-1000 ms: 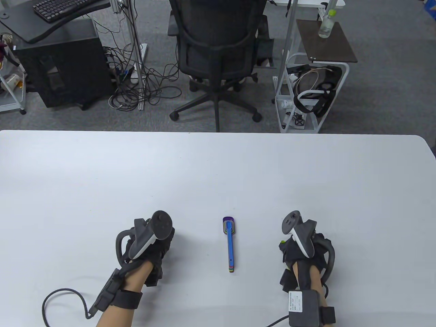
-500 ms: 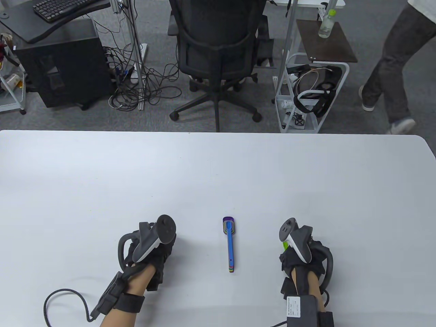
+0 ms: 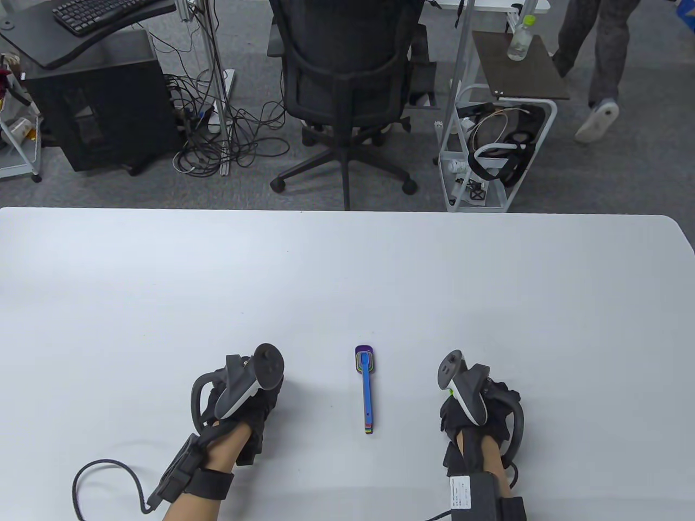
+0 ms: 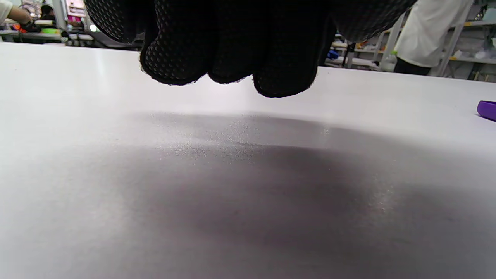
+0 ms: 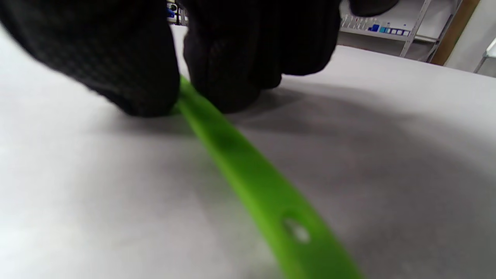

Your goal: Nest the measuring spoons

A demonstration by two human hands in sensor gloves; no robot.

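Note:
A nested stack of measuring spoons [image 3: 367, 388], blue on top with a purple bowl at the far end, lies on the white table [image 3: 347, 271] between my hands. Its purple bowl [image 4: 487, 109] shows at the right edge of the left wrist view. My right hand [image 3: 473, 407] pinches the handle of a green measuring spoon [image 5: 248, 182] between gloved fingers [image 5: 147, 77] low over the table; a sliver of green [image 3: 451, 390] shows under the tracker. My left hand [image 3: 244, 401] hovers just above the table, left of the stack, fingers [image 4: 232, 50] curled and holding nothing.
A black office chair [image 3: 347, 92] stands beyond the table's far edge. A white cart [image 3: 491, 157] with cables and a small shelf with a bottle [image 3: 520, 38] stand at the back right. A person's legs [image 3: 597, 59] are at the far right.
My right hand has shifted left toward the stack with the green spoon. My left hand has moved slightly right. The person in the background walked from the right edge toward the back.

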